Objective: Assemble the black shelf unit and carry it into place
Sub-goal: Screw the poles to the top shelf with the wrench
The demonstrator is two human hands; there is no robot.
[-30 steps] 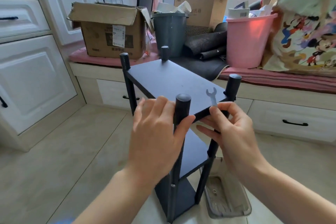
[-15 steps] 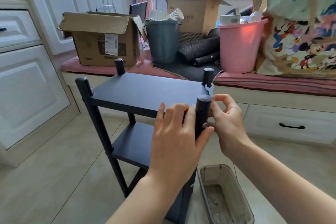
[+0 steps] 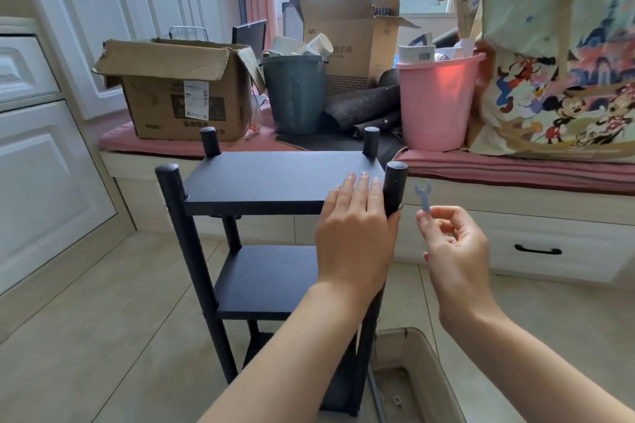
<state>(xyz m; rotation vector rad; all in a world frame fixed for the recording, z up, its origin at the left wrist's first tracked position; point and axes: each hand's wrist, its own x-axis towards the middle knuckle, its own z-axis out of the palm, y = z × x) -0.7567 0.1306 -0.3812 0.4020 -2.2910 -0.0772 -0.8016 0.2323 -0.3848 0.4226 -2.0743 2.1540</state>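
Head view: shelf unit [image 3: 275, 182] stands on the floor. Left hand [image 3: 355, 233] lies flat on its top board; right hand [image 3: 453, 244] pinches a small wrench [image 3: 423, 196]. It looks light and stiff; lift by the posts.

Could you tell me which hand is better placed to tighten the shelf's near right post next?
Right hand: it pinches the wrench beside the post; the left hand steadies the shelf.

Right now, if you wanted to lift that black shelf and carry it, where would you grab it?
Probably by the two near posts, one hand from each side, just under the top board. The shelf stands upright and tall, and the round posts suit curled fingers.
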